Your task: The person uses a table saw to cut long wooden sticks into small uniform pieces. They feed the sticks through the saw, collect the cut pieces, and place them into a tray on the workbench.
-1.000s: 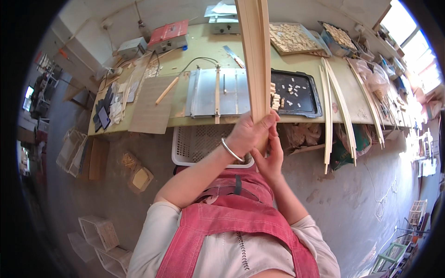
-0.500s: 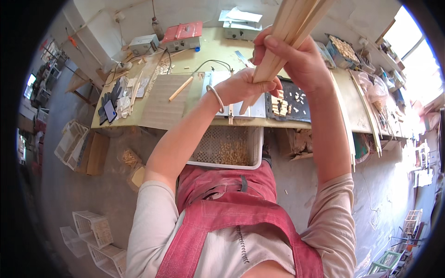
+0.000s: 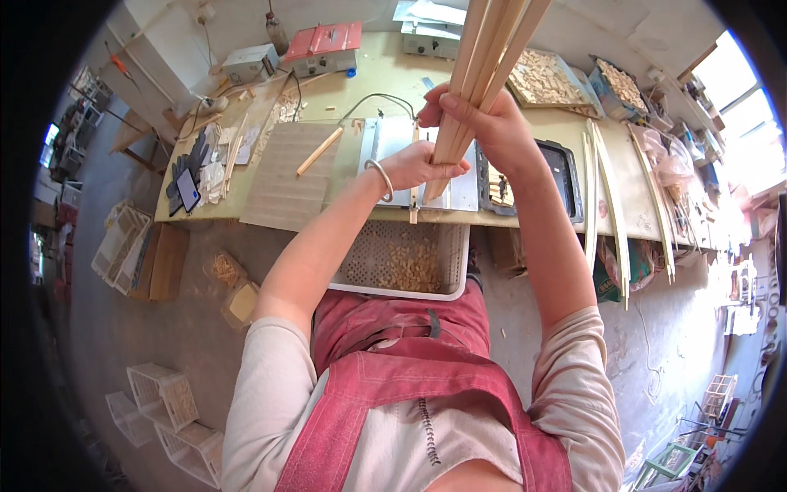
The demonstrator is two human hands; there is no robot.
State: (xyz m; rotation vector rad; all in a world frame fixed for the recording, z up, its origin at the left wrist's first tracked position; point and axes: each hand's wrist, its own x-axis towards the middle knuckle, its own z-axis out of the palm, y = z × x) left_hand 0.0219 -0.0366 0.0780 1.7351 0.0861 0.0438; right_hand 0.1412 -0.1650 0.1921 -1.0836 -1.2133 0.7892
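Firmly gripped in the head view, long wooden strips slant up from above the metal plate on the workbench. The left hand has its fingers curled around the bundle's lower end; the right hand is clamped higher up. The step in hand appears to be evening up the strips; the next move calls for both grips staying snug.

A person wears a beige shirt with elbow-length sleeves, dark braided trim, red overalls with pale stitching, and a light bangle.
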